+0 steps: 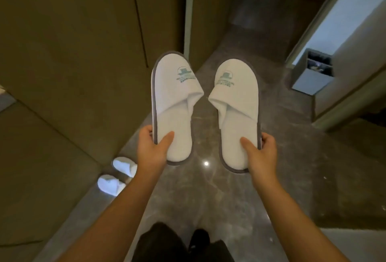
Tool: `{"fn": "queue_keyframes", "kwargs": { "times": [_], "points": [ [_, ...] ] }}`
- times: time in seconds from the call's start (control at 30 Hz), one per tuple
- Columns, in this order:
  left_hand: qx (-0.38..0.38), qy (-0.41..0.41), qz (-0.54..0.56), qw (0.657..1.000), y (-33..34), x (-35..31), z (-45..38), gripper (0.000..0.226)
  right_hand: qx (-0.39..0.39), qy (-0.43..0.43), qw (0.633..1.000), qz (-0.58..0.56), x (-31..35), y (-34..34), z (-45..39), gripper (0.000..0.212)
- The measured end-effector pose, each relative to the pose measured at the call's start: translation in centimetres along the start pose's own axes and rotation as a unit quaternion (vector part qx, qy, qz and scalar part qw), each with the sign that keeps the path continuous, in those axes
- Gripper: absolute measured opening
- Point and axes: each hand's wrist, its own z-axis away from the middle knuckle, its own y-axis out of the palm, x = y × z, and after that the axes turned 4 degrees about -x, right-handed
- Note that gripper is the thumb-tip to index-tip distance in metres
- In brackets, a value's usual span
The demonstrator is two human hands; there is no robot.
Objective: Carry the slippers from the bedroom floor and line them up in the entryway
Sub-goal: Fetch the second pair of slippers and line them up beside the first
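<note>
I hold two white terry slippers with grey edging and a green logo out in front of me, toes pointing away. My left hand (153,149) grips the heel of the left slipper (174,103), thumb on the insole. My right hand (260,153) grips the heel of the right slipper (237,111) the same way. Both slippers hang in the air above a dark glossy marble floor (208,188). A second pair of white slippers (118,175) lies side by side on the floor at the lower left, next to the wall.
Tall brown cabinet doors (73,53) run along the left. A corridor leads ahead past a door frame (189,11). A grey bin (313,73) stands at the right beside a lit doorway. My dark trouser legs (177,243) show at the bottom.
</note>
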Motion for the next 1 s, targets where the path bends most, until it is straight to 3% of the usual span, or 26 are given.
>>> {"fn": "queue_keyframes", "kwargs": {
  "times": [0.23,0.6,0.77,1.0],
  "points": [
    [-0.099,-0.062,-0.022,0.993,3.9,2.4,-8.6,0.037,0.158,0.019,0.986,0.045,0.3,9.2,-11.2,0.031],
    [-0.201,-0.158,-0.034,0.966,9.4,9.5,-23.6,0.038,0.274,0.018,0.947,0.167,-3.9,24.7,-25.1,0.034],
    [-0.223,-0.208,-0.036,0.952,11.8,16.3,-28.5,0.034,0.328,0.01,0.922,0.207,-10.5,30.7,-29.9,0.031],
    [-0.286,-0.273,-0.014,0.918,16.8,31.4,-33.6,0.029,0.363,0.04,0.891,0.268,-26.1,38.7,-35.0,0.028]
  ]
}}
